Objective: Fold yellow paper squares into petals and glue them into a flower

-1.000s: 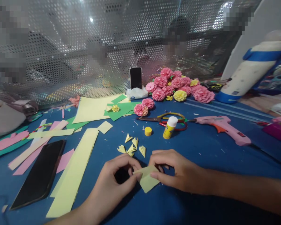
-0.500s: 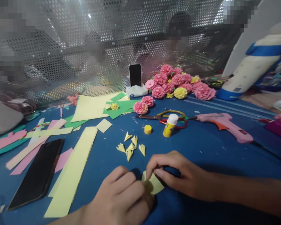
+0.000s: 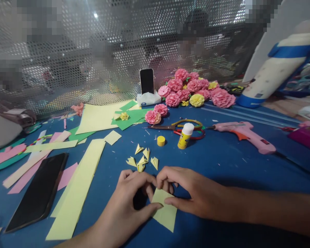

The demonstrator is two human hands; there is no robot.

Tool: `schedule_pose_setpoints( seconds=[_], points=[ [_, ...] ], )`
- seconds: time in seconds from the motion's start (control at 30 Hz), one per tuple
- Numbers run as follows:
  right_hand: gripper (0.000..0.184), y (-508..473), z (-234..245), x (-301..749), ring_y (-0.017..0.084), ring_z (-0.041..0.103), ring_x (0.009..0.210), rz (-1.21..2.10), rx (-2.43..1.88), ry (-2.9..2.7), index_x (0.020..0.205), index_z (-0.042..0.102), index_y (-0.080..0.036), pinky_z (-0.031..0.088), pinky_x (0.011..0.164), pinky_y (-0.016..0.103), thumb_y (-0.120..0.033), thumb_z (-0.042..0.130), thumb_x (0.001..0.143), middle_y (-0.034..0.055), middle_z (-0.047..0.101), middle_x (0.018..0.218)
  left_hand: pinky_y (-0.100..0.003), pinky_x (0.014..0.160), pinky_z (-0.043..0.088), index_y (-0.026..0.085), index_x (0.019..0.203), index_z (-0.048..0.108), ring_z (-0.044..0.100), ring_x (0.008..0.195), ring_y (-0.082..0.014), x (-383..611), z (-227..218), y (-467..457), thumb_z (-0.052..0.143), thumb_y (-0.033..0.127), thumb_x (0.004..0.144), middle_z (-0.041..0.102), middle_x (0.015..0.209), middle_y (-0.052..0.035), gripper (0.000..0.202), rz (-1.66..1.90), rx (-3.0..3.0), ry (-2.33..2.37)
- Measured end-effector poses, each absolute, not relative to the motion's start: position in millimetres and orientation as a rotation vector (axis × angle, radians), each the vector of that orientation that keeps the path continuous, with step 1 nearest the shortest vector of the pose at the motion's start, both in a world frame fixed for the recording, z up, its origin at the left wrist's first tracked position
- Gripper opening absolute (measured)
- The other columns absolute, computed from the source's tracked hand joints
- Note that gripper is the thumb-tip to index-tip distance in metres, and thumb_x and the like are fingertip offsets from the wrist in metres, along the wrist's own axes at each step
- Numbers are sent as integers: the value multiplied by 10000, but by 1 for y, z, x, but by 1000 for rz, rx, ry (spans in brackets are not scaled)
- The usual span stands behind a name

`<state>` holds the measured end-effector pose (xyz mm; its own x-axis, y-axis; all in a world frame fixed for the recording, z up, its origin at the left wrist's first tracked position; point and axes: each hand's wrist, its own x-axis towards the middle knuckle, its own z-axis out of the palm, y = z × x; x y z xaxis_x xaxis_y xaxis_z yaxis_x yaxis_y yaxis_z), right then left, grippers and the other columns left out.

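A small pale yellow paper piece point(image 3: 165, 212) lies on the blue table point(image 3: 222, 165) near its front edge. My left hand point(image 3: 130, 203) pinches its left edge with thumb and fingers. From the right, my right hand point(image 3: 188, 191) presses and grips the upper right edge of the paper. Just beyond my fingers sit several small folded yellow paper pieces point(image 3: 142, 160).
A glue stick point(image 3: 184, 135) and its yellow cap point(image 3: 161, 140) stand mid-table, with scissors point(image 3: 181, 126) and a pink glue gun point(image 3: 244, 135) beyond. Paper flowers point(image 3: 193, 91) are piled at the back. A black phone point(image 3: 38, 191) and yellow paper strips point(image 3: 77, 189) lie to the left.
My left hand has lifted off the paper and now pinches its edge. The paper has opened out into a larger flat shape, pointing toward me.
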<state>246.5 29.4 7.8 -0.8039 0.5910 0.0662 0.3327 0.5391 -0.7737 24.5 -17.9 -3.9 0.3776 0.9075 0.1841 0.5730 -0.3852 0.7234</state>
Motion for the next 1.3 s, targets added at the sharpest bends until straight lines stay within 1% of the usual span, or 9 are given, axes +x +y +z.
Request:
schedule_pose_setpoints(
  seconds=[0.17,0.27,0.43,0.6,0.77,1.03,1.13,1.23,1.3],
  points=[
    [246,35,8,248,124,597,797,1104,-801,-2498,1106,601,-202,448,724,217,-181,706,884,-17,618,900,-298,769,384,255,1053,585,593,781,-172,21,-3,-18,749,93,812,663,759,72,333,754,2164,1285],
    [121,42,10,252,137,601,867,1001,-627,-2600,1051,657,-193,451,767,220,-242,679,942,-2,661,882,-310,853,354,244,968,617,613,816,-145,15,-3,-19,701,101,875,690,864,59,190,800,2299,1147],
    [257,54,7,263,167,596,1087,619,-46,-2752,1152,660,-150,439,942,294,-184,419,1070,39,718,1178,-318,1007,291,244,1048,677,643,937,-126,9,-9,-22,467,204,1064,743,986,29,214,934,2569,899],
    [203,56,6,267,146,621,1096,320,100,-2741,1120,674,-127,484,823,289,-166,489,1048,7,735,1185,-308,1067,279,213,993,721,653,908,-104,12,-14,-25,355,213,1102,732,862,46,382,1031,2745,868],
    [202,53,9,264,128,647,1023,228,111,-2714,1042,711,-132,496,697,292,-185,516,1039,-11,757,1127,-268,1111,264,218,978,731,671,914,-77,11,-6,-28,443,204,1081,745,878,70,307,931,2803,888],
    [205,53,9,263,132,646,1031,214,120,-2729,1045,717,-131,500,674,303,-183,519,1036,-14,753,1135,-233,1139,241,282,896,753,672,853,-62,12,-7,-27,457,201,1078,751,858,125,357,960,2995,870],
    [227,52,10,264,132,644,1022,211,117,-2734,1038,716,-130,494,670,303,-182,495,1046,-15,755,1124,-246,1149,247,343,955,763,666,901,-63,13,-12,-28,441,231,1086,753,898,139,365,848,3058,915],
    [246,53,10,264,132,638,1022,206,117,-2740,1031,715,-134,485,675,301,-188,477,1054,-18,756,1117,-282,1195,211,402,1032,752,655,918,-68,11,-15,-30,347,209,1109,758,907,146,455,1058,3145,860],
    [253,53,9,264,133,630,1042,214,120,-2746,1035,711,-134,479,698,303,-185,464,1057,-17,753,1121,-286,1222,168,403,1109,730,647,987,-66,8,-14,-31,336,212,1111,759,990,147,439,831,3204,856]
  ],
)
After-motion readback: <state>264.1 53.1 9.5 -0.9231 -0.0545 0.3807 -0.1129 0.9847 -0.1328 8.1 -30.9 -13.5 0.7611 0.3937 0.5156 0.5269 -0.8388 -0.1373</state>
